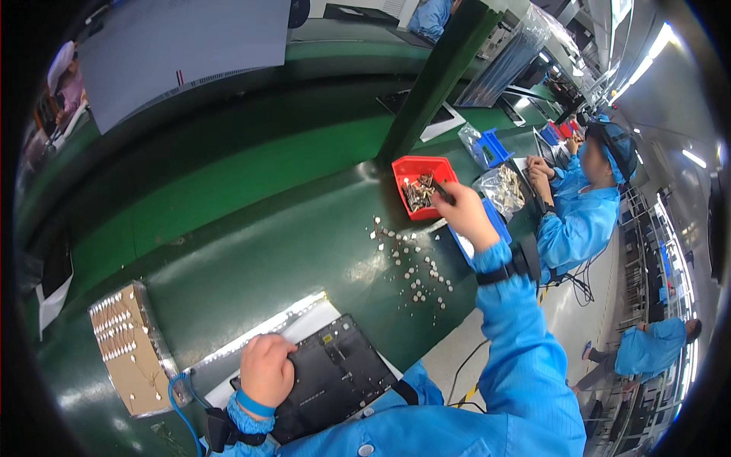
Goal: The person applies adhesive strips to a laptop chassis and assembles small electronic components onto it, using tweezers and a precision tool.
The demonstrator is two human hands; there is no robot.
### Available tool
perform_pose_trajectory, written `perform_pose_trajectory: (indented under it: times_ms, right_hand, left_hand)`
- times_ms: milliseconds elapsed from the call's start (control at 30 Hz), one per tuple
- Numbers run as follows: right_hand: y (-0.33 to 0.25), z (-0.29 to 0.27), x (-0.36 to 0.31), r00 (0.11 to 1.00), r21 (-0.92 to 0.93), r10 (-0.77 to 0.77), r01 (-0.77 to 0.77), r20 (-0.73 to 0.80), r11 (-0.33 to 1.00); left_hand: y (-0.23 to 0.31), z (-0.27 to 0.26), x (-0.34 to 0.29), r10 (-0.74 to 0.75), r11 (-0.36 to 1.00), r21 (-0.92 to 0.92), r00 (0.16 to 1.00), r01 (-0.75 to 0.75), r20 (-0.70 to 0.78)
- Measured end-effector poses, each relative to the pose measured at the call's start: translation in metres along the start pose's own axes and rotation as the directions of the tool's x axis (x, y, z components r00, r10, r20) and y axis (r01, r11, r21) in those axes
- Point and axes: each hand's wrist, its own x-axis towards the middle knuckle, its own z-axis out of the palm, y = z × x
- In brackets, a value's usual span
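My right hand reaches to the red bin, closed around a short dark tool whose exact kind I cannot make out. Its tip points down at the small metal parts heaped in the bin. Near me, my left hand rests with curled fingers at the upper left corner of a flat black laptop base. Whether those fingers pinch something is hidden. Under the base lies a white sheet or panel. A blue band with a coiled cord circles my left wrist.
Small white round pieces lie scattered on the green table. At left is a cardboard piece with rows of wired white parts. A blue bin and bagged parts flank a co-worker. A green post rises behind.
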Motion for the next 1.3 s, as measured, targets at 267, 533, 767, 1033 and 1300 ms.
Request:
perform_pose_trajectory:
  times_ms: [267,533,767,1033,1300]
  right_hand:
    - [0.047,0.043,0.084,0.961,-0.347,0.071,0.027,0.267,0.937]
    - [0.047,0.040,0.081,0.928,-0.381,0.187,-0.054,0.322,0.923]
    - [0.054,0.028,0.075,0.968,-0.054,0.152,-0.144,0.199,0.988]
    - [0.068,0.019,0.063,0.977,0.224,0.189,-0.206,0.099,0.953]
    - [0.000,-0.001,0.018,0.947,0.763,0.217,-0.320,0.238,0.561]
  left_hand:
    - [-0.002,0.001,0.001,-0.032,0.999,0.009,0.999,0.032,0.035]
    - [0.000,0.000,0.005,-0.010,1.000,-0.007,1.000,0.010,0.017]
    - [-0.003,0.000,0.001,-0.004,1.000,0.015,1.000,0.004,0.030]
    - [0.000,0.000,0.002,0.014,1.000,0.006,1.000,-0.014,0.020]
    - [-0.005,0.002,-0.001,0.025,1.000,-0.002,1.000,-0.025,-0.010]
